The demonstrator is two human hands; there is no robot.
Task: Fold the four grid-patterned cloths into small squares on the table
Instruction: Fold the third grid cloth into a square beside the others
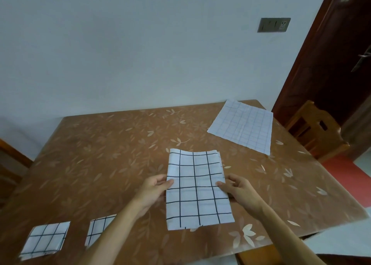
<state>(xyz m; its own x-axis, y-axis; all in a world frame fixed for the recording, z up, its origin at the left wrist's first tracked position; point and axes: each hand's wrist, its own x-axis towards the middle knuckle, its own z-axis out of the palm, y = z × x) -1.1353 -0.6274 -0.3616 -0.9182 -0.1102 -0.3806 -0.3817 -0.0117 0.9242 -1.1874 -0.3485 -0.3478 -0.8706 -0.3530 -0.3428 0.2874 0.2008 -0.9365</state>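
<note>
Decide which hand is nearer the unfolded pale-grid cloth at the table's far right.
Right. The right hand pinches the right edge of the half-folded cloth, just below the unfolded cloth; the left hand pinches the opposite edge, farther off.

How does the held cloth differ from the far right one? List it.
The held cloth has bold black lines; the far cloth has faint thin ones. The held cloth is folded to a narrow rectangle; the far cloth lies spread flat. The left hand and right hand pinch the held cloth; nothing touches the far cloth. Both are white and gridded.
</note>
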